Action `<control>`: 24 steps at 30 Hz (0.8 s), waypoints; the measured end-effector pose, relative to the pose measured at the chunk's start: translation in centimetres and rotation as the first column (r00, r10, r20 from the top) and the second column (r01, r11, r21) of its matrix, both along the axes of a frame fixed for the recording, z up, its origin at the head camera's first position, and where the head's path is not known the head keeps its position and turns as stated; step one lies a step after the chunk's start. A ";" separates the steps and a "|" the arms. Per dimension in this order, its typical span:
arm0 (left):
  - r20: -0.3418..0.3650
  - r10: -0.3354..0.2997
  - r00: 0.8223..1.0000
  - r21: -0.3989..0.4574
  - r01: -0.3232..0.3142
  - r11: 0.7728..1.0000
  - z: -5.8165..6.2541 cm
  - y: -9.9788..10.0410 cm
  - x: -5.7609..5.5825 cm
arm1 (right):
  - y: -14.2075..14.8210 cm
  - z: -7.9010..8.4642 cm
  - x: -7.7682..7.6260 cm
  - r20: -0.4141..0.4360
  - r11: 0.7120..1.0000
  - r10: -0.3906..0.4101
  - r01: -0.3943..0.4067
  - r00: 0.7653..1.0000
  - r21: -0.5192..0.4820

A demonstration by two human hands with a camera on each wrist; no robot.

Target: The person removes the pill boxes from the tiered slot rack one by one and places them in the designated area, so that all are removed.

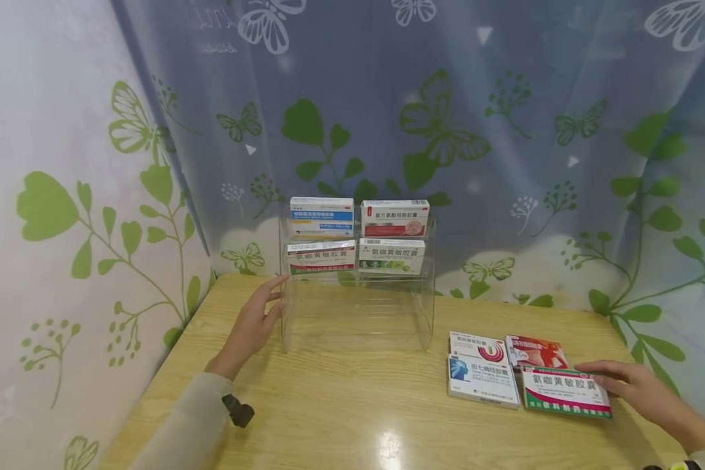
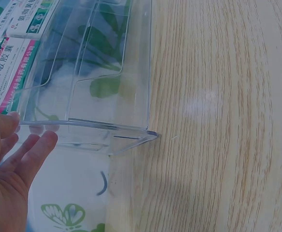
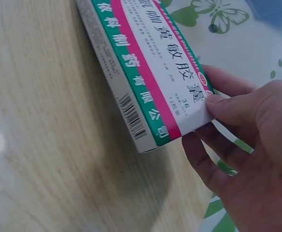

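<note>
My left hand is at the left side of a clear acrylic tiered display rack, its fingertips touching the side panel. In the left wrist view the fingers reach the panel's edge. Two medicine boxes stand on the top tier, one blue and white, one red and white. Below them are a green-and-pink medicine box and a white-and-green one. My right hand pinches one end of a white, pink and green medicine box, tilted up over the table.
Left of the held box lie a white-and-blue medicine box and a white box with a red swirl. A red medicine box lies behind it. Patterned curtain hangs behind the wooden table.
</note>
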State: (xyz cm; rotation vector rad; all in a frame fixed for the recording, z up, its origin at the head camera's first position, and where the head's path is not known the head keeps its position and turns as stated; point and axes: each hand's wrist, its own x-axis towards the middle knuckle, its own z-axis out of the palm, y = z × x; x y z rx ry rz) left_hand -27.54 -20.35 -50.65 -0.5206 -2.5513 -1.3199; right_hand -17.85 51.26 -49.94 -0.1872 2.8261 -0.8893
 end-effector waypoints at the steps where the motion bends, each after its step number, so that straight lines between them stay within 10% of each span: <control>1: -0.001 0.003 1.000 0.001 -0.003 1.000 0.0 0.0 0.0 | 0.0 -0.2 0.0 0.003 1.000 -0.010 0.010 1.000 0.013; 24: 0.009 -0.001 1.000 -0.004 0.001 1.000 0.3 0.1 0.1 | -2.2 -3.3 -0.3 -0.045 0.987 -0.068 0.073 0.997 0.141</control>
